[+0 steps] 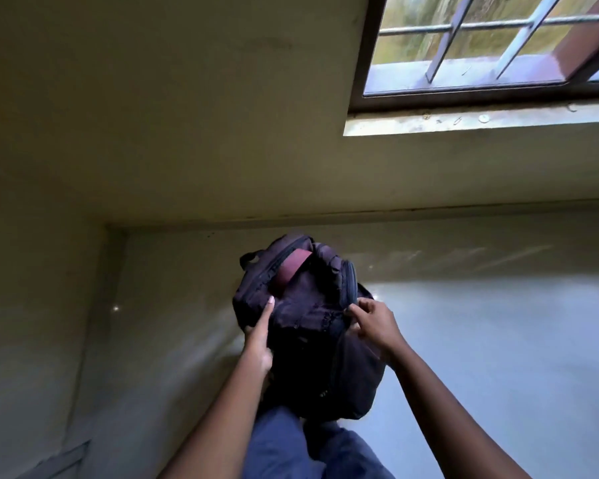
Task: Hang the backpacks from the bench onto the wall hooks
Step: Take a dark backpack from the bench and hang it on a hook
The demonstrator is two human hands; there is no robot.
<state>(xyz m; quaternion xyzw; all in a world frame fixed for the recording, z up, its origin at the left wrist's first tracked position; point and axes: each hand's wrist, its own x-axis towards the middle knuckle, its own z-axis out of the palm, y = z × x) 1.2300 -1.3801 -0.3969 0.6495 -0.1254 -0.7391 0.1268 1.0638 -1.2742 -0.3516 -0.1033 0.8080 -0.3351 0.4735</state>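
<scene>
A dark purple-black backpack (pixel 312 326) with a maroon patch near its top is held up in front of me, above my legs. My left hand (pixel 259 335) holds its left side, the thumb lying straight along the fabric and the fingers hidden behind the bag. My right hand (pixel 374 323) pinches the fabric by the zipper on the bag's right side. No bench and no wall hooks are in view.
A yellowish wall (pixel 153 115) fills the left and top. A barred window (pixel 491 46) with a sill is at the upper right. The grey floor (pixel 498 340) spreads to the right. My blue trouser legs (pixel 291 447) are below the bag.
</scene>
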